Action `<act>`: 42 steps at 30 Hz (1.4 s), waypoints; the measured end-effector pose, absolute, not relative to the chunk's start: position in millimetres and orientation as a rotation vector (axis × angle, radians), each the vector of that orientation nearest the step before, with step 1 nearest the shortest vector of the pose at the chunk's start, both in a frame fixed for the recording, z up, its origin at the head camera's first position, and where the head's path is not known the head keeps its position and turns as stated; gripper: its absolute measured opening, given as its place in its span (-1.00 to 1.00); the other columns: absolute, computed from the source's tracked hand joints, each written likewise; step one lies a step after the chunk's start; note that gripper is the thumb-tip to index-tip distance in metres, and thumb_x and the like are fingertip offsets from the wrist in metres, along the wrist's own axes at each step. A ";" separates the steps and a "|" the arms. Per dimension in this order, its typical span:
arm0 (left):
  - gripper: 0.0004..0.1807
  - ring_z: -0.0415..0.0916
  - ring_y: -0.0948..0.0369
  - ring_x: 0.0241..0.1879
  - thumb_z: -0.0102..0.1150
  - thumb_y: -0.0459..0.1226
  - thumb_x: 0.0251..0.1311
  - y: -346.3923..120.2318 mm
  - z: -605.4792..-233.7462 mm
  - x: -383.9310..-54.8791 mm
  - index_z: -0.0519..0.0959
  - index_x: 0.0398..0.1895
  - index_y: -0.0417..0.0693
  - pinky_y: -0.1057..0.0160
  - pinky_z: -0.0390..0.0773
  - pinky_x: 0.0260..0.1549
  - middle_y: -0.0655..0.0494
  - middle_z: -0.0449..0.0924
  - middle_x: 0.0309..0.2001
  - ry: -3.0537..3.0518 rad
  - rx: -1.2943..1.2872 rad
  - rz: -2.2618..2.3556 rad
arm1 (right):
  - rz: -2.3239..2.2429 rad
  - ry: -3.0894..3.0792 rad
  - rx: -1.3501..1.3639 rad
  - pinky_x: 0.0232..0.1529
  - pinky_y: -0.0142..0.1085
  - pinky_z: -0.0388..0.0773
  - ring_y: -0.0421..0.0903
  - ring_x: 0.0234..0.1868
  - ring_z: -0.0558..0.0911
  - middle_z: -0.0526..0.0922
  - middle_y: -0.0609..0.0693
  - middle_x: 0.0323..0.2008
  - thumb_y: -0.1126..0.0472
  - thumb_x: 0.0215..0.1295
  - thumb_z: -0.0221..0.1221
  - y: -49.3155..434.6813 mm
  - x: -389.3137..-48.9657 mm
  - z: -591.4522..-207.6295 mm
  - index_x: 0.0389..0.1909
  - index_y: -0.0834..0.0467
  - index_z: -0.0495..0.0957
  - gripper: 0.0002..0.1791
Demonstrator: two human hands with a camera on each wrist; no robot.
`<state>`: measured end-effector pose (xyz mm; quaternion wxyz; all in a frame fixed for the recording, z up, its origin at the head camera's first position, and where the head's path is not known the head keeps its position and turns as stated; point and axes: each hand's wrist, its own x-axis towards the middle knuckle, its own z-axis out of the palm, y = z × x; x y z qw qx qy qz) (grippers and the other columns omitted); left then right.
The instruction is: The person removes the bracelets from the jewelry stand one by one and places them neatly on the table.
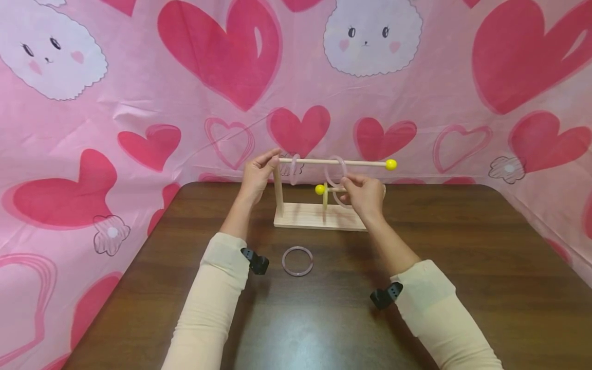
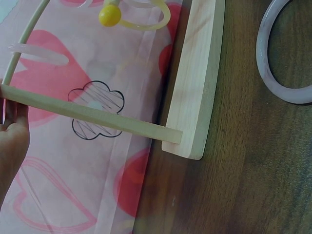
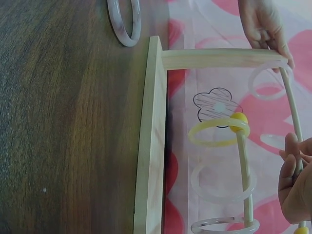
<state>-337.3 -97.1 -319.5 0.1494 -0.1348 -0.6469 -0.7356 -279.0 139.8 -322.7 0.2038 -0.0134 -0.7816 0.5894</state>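
A wooden bangle stand [image 1: 319,218] has a long upper rod and a lower rod, each tipped with a yellow ball. My left hand [image 1: 256,177] holds the top of its left post [image 1: 278,192] between thumb and fingers. With thumb and fingertips, my right hand [image 1: 365,198] pinches a translucent pale bangle [image 1: 336,157] that encircles the upper rod. Another pale bangle [image 1: 294,174] hangs on that rod nearer the post. On the lower rod, a yellow bangle [image 3: 214,142] hangs by the ball, with a clear bangle [image 3: 195,187] and a marbled bangle [image 3: 204,229] behind it.
A greyish-purple bangle [image 1: 297,275] lies flat on the dark wooden table [image 1: 222,318], in front of the stand and between the forearms. A pink cloth with hearts [image 1: 300,92] hangs behind the table. Each sleeve carries a black wrist camera [image 1: 255,261].
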 end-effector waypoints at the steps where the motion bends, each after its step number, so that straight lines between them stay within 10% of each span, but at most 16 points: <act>1: -0.65 0.40 0.13 0.12 0.12 -0.42 0.19 -97.2 -319.7 -337.6 0.45 0.05 -0.39 0.31 0.38 0.11 -0.21 0.45 0.09 -1.861 -0.388 -2.111 | 1.650 -2.169 -0.038 -0.78 -0.52 0.44 -0.17 -0.75 0.58 0.66 0.23 -0.28 0.26 0.15 0.24 139.9 -279.4 -322.8 -0.16 0.33 0.63 -0.73; 42: -0.65 0.41 0.12 0.10 0.10 -0.46 0.19 -95.9 -319.9 -337.4 0.45 0.06 -0.40 0.31 0.38 0.11 -0.23 0.45 0.09 -1.822 -0.399 -2.138 | 1.618 -1.942 -0.041 -0.81 -0.48 0.46 -0.27 -0.83 0.50 0.66 0.29 -0.37 0.28 0.13 0.26 159.5 -278.3 -327.6 -0.20 0.36 0.64 -0.75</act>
